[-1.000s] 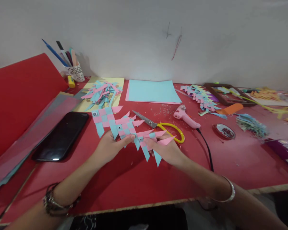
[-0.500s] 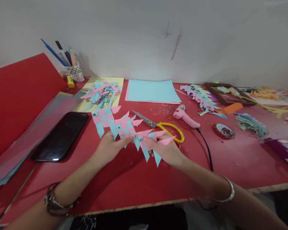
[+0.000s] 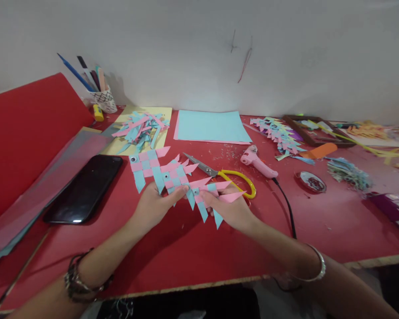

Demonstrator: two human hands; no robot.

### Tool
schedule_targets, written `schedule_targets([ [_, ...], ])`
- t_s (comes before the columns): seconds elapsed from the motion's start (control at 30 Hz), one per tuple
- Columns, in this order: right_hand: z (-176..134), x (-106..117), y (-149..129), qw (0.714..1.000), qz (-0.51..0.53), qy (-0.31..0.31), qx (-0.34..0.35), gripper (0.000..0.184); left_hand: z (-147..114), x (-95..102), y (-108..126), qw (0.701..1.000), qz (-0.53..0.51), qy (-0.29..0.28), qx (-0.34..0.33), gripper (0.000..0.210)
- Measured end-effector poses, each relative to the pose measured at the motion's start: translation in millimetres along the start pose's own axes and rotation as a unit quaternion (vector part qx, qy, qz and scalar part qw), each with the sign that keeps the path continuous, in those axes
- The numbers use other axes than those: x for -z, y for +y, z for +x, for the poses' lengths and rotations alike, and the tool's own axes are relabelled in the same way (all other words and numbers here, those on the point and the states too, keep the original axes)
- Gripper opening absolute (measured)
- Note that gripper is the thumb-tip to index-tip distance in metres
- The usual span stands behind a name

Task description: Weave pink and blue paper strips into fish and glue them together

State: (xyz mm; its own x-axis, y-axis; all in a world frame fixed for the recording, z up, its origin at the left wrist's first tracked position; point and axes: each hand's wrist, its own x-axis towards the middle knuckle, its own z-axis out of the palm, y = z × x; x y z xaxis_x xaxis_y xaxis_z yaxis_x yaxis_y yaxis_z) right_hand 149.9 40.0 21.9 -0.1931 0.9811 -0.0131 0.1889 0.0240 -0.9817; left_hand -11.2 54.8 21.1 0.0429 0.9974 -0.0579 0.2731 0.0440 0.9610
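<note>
Three woven paper fish in pink and light blue, each with a googly eye, are held in a row above the red table. The largest fish is at the left, the middle fish overlaps or sits close beside it, and the smallest fish is at the right. My left hand is closed, its thumb pressing on the middle fish; its other fingers are hidden behind the paper. Between thumb and fingers, my right hand pinches the smallest fish. Scissors with yellow handles lie just behind the fish.
A pink glue gun with a black cord lies right of the scissors. Left is a black phone. Behind are a heap of paper strips, blue sheets and a pen cup. A small dish stands at right.
The fish have shifted very slightly, and the largest one's eye shows a little more clearly. Both hands keep the same hold.
</note>
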Motion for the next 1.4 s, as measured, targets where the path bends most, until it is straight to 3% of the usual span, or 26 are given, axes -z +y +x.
schedule_targets([
  [0.4, 3.1, 3.7, -3.2, 0.999, 0.039, -0.021, -0.008, 0.011, -0.7, 2.5, -2.0, 1.000, -0.002, 0.000, -0.004, 0.026],
  [1.4, 1.2, 2.0, -1.6, 1.000, -0.012, 0.011, -0.003, 0.013, -0.6, 1.1, -0.2, 0.999, -0.023, -0.031, 0.005, 0.027],
])
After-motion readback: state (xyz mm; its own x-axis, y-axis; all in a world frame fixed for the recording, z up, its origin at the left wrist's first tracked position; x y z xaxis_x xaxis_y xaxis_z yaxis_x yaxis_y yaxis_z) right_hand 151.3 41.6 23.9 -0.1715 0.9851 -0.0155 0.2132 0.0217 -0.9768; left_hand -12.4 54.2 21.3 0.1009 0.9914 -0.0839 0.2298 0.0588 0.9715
